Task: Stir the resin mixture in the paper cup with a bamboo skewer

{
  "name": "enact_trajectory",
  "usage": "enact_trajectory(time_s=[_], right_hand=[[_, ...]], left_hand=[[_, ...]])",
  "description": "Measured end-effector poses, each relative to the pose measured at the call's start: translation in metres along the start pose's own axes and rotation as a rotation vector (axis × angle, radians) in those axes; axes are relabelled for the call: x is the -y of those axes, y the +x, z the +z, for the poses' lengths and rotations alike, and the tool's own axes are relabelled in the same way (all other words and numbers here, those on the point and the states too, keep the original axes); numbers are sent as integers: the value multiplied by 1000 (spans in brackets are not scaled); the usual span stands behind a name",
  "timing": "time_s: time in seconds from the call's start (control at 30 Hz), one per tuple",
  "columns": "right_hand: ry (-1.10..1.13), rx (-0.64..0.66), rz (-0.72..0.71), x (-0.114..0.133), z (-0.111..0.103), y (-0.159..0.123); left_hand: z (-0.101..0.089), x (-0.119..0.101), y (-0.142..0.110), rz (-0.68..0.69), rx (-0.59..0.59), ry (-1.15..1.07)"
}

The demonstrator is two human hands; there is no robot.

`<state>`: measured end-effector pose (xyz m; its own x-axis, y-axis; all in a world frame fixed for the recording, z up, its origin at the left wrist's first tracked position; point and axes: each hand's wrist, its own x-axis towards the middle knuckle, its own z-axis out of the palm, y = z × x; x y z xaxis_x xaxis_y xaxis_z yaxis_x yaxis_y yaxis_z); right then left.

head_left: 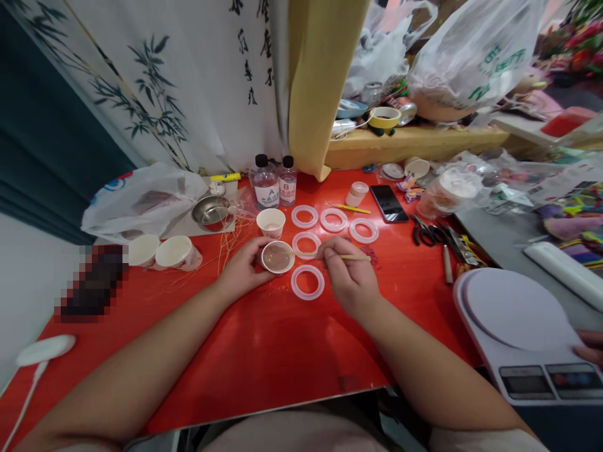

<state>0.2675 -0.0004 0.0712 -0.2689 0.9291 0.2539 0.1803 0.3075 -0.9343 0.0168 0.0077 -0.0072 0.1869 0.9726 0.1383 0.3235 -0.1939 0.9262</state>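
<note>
My left hand [245, 268] grips a small paper cup [277, 257] holding pinkish-brown liquid. My right hand [348, 277] pinches a thin wooden stick [354, 257], whose tip reaches toward the cup's mouth; the tip itself is hidden behind my fingers. Several white silicone ring moulds lie around both hands on the red tabletop [264, 351], the closest being one [307, 282] just below the cup. Another paper cup [271, 223] stands just beyond my left hand, with pale liquid inside.
Bottles labelled A [264, 182] and B [287, 181] stand at the back. Left are paper cups [178, 252] and a steel bowl [211, 212]. Right are scissors [426, 231], a phone [389, 203] and a digital kitchen scale [518, 333], with another person's hand [590, 346] at its edge.
</note>
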Motion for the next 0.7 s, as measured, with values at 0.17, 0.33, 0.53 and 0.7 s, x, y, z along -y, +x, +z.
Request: enact_trajectory(time_s=[0.17,0.33,0.53,0.7], right_hand=[[16,-1,26,1,0,-1],[14,51,10,2,3,0],[23,9,15,-1,2,3],[45,11,0,-1,1,3]], left_hand=[[1,0,1,25,-7,-10],[-1,4,-2,-3,-10,-11],[-2,6,-2,-20,-20,-19],[0,-2,-2,3,-22,-5]])
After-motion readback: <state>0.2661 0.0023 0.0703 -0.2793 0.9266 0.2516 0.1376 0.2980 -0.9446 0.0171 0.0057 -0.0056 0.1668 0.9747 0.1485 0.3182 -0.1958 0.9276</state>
